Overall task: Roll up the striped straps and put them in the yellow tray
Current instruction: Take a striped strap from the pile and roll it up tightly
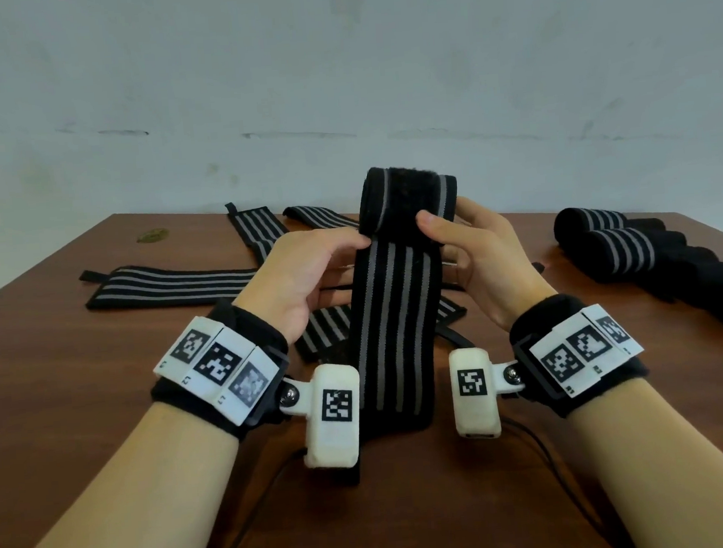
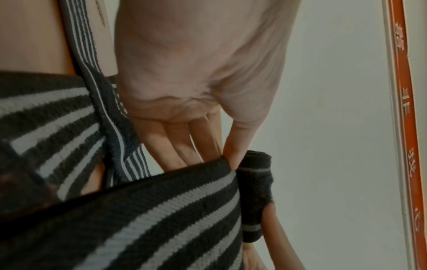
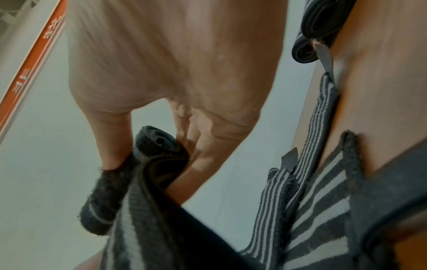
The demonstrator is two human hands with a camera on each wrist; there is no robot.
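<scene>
Above the wooden table, my left hand and right hand pinch the partly rolled top of a striped strap, its tail hanging below my grip. Beyond my fingers lie flat straps; well right sit rolled straps.

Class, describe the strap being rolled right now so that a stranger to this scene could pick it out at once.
Start at the brown table and find the two hands, left hand and right hand, raised above its middle. Between them hangs a strap. Unlike the flat straps behind and the finished rolls at right, only its top end is rolled.
</scene>
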